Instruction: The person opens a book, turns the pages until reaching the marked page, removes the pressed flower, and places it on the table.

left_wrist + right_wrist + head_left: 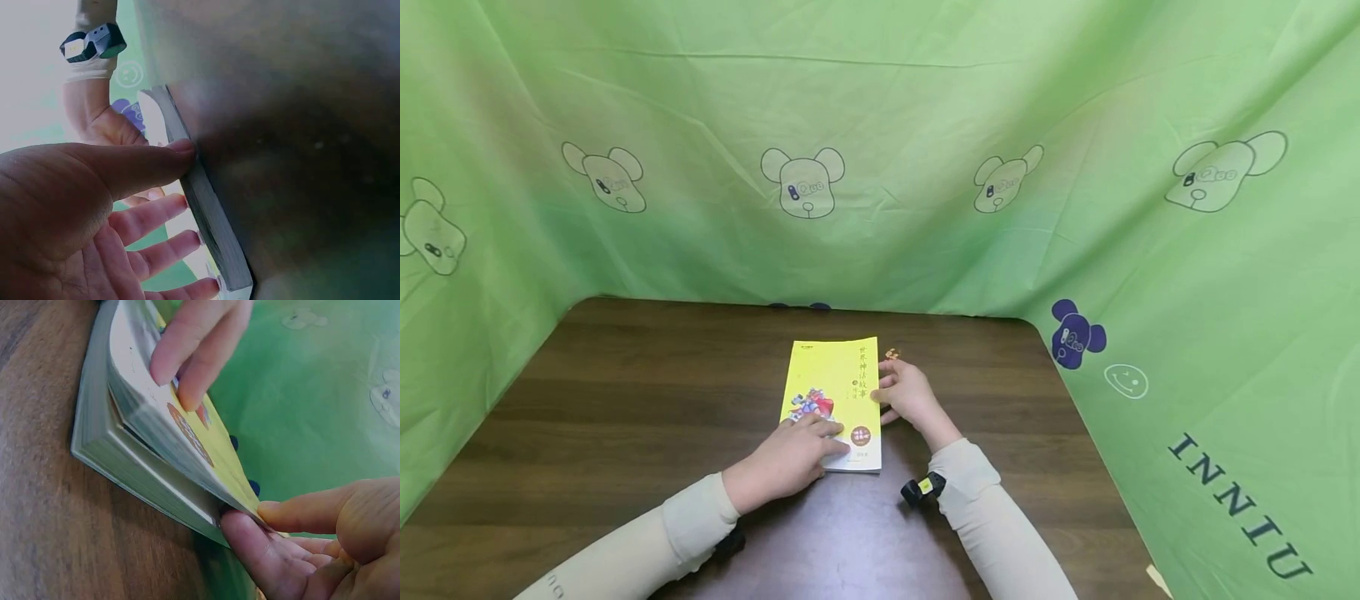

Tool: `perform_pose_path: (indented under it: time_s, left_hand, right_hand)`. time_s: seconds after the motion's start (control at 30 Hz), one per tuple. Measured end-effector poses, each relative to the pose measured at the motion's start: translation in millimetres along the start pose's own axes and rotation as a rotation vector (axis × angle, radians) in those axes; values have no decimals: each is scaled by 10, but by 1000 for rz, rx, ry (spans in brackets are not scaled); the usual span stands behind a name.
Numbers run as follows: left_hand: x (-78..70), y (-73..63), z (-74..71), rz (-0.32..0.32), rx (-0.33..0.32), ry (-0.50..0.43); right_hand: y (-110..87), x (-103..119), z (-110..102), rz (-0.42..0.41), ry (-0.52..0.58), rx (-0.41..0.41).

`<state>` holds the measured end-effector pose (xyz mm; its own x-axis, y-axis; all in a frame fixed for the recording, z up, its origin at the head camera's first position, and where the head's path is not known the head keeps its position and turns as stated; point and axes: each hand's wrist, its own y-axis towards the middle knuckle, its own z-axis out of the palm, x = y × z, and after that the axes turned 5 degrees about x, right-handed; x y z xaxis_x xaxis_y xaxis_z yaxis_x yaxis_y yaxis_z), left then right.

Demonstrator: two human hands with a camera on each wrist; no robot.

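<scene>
A yellow paperback book point(827, 362) with a white lower strip and a colourful drawing lies on the wooden table. My left hand point(790, 458) rests on the lower part of its front cover, fingers fairly straight. In the left wrist view, the thumb touches the book's bottom edge point(215, 228). My right hand point(913, 396) is at the book's right side. Seen from the right wrist, it pinches the cover and a batch of pages point(162, 447) between thumb and finger, lifting them apart from the thicker stack point(147, 472) below.
A small orange ornament point(892, 354) lies just beyond my right hand. Green cloth point(895, 233) printed with bear heads hangs around the back and sides of the brown table point(647, 400). Each wrist wears a dark camera band, the right one point(922, 489) beside the sleeve.
</scene>
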<state>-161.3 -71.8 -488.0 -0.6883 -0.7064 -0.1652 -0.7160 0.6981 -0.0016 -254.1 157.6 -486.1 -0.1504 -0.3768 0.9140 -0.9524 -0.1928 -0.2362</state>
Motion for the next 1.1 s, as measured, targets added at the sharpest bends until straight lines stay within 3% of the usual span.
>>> perform_pose_path:
  time_s: [0.17, 0.5, 0.9, 1.1]
  left_hand:
    - [-5, 14, -36, 7, 4, 1]
    - [18, 32, -34, 21, -9, -20]
    - [-2, 7, -58, 8, -6, -39]
    - [11, -19, -52, 6, 34, -56]
  right_hand:
    - [-37, 66, 45, -26, -181, -50]
    - [-85, 111, 114, -89, -643, -139]
    - [-147, 53, 116, -224, -932, -114]
    - [-228, 30, 110, -320, -1038, -100]
